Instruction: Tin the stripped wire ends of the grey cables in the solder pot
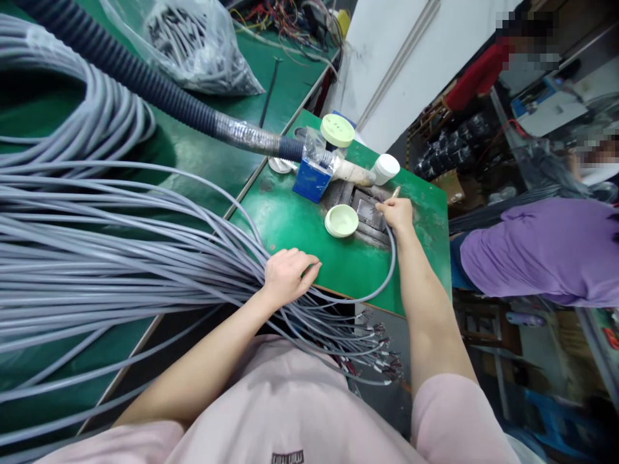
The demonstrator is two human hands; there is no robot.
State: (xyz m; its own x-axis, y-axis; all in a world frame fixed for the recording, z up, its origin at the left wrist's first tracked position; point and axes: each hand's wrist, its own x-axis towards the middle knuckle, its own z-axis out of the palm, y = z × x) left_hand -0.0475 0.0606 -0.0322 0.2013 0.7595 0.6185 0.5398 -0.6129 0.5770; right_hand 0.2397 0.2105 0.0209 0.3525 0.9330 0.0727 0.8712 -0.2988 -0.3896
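My right hand (pixel 399 216) is closed around the end of a grey cable (pixel 389 264), which loops back toward the table's front edge. It is over a dark metal plate with a square, shiny grey centre (pixel 368 212). A pale stick-like piece (pixel 396 192) shows just behind my fingers. My left hand (pixel 291 276) rests on the bundle of grey cables (pixel 207 258) at the table edge, fingers loosely extended and thumb apart. Stripped cable ends with thin wires (pixel 384 351) hang below it. A pale green bowl-like container (pixel 342 221) stands beside the plate.
A black corrugated hose (pixel 164 96) runs to a nozzle propped on a blue box (pixel 312 179). Behind are a white jar (pixel 385 169) and a green-lidded container (pixel 337 130). Coiled cable (pixel 106 96) and a plastic bag (pixel 193 45) lie left. Someone in purple (pixel 541 251) is at right.
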